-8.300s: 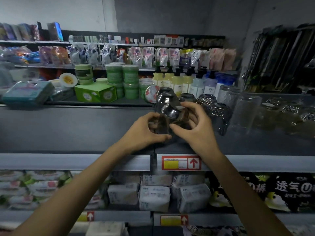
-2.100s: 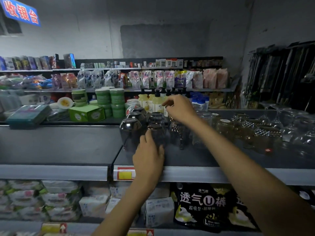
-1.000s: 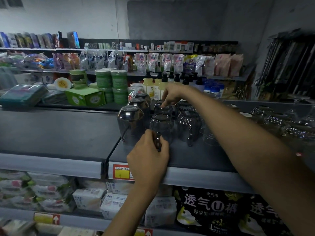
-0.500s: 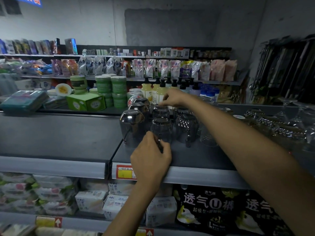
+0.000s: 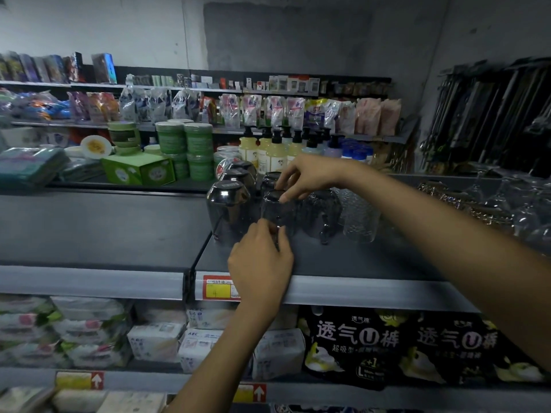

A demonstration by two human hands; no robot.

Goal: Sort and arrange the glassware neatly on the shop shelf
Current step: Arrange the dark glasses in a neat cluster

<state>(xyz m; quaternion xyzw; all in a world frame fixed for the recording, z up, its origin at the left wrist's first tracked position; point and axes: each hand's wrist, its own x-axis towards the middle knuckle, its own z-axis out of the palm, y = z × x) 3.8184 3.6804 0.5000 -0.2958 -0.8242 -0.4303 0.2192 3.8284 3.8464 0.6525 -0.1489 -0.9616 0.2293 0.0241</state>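
Note:
Upturned smoky glasses stand in rows on the dark grey shelf (image 5: 343, 260). My left hand (image 5: 261, 260) grips the lower part of the front middle smoky glass (image 5: 277, 211). My right hand (image 5: 307, 177) reaches over from the right, and its fingertips pinch the top of that same glass. A second smoky glass (image 5: 269, 180) stands right behind it. To the left runs a row of three rounder dark glasses (image 5: 228, 204). To the right stand textured dark mugs (image 5: 320, 213) and a clear dimpled tumbler (image 5: 360, 216).
Wine glasses (image 5: 521, 210) and patterned glassware fill the shelf's right end. The left shelf section (image 5: 104, 228) is bare. A red and yellow price tag (image 5: 217, 289) sits on the shelf lip. Pump bottles (image 5: 274, 150) and green tubs (image 5: 185, 144) stand behind; packaged goods lie below.
My right hand has come forward from the rear glass to the top of the front glass. My left hand has stayed at that glass's lower part.

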